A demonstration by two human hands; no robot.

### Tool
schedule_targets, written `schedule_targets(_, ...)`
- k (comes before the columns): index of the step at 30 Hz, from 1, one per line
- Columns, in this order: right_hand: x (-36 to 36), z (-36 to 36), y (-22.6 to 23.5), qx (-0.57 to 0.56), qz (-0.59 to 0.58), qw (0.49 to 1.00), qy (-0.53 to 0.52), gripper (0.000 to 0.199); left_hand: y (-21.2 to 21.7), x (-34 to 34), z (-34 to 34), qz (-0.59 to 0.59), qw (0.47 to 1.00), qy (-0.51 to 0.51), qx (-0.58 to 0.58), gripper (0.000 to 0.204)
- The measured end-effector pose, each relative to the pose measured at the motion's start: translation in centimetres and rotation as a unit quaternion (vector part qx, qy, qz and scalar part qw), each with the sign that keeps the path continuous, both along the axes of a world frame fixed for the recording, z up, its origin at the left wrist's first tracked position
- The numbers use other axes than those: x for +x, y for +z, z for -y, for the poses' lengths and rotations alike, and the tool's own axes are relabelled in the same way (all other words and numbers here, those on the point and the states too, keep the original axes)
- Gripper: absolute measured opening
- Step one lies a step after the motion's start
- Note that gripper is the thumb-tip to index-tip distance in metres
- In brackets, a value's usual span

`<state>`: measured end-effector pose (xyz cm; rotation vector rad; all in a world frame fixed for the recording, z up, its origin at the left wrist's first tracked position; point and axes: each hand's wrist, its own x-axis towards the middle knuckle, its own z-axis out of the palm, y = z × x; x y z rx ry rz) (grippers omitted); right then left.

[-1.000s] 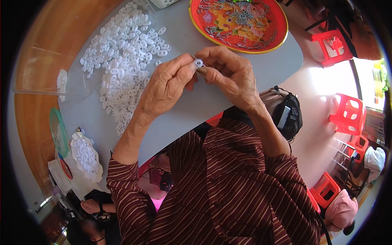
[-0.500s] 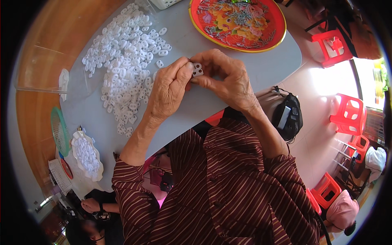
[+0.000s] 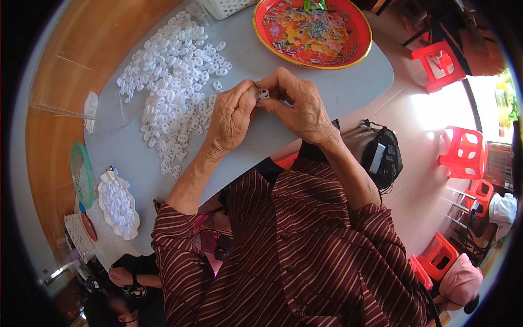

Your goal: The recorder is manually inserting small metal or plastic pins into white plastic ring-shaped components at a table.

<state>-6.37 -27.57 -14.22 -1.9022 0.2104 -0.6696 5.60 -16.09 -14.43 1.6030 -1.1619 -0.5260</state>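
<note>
My left hand (image 3: 231,116) and my right hand (image 3: 303,107) meet above the table, fingers closed from either side on a small white plastic piece with dark holes (image 3: 263,94). The fingers cover part of it. Left of my hands spreads a pile of white oval plastic pieces (image 3: 174,90), each with holes through it. Beyond my hands, at the far side, a round red floral tray with a gold rim (image 3: 287,63) carries many small grey metal pieces (image 3: 327,34), perhaps screws; they are too small to tell.
A scalloped white dish (image 3: 134,228) heaped with white pieces stands at the table's left end, near a green mesh basket (image 3: 83,174). A white perforated basket (image 3: 224,7) sits at the far edge. Red stools (image 3: 463,152) and a black mesh bag (image 3: 384,155) are to the right. Another person's hand (image 3: 121,276) shows at lower left.
My fingers have closed further over the white piece, so less of it shows. The view has shifted slightly, and the pile and tray appear a little displaced.
</note>
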Motion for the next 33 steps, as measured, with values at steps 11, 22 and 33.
schedule_targets(11, -0.1, -0.1, -0.5, 0.016, 0.017, 1.000, 0.001, 0.022, -0.2, -0.2, -0.2, -0.033, 0.999, 0.009, 0.022, 0.022)
schedule_targets(22, -0.4, 0.6, 0.1, 0.170, -0.025, 0.984, 0.047, 0.020, 0.7, -0.1, -0.1, -0.060, 0.998, -0.009, 0.024, 0.025)
schedule_targets(33, 1.0, 2.0, 1.9, 0.195, -0.019, 0.981, 0.000, 0.018, 0.5, -0.3, -0.6, -0.047, 0.998, -0.024, -0.046, 0.011)
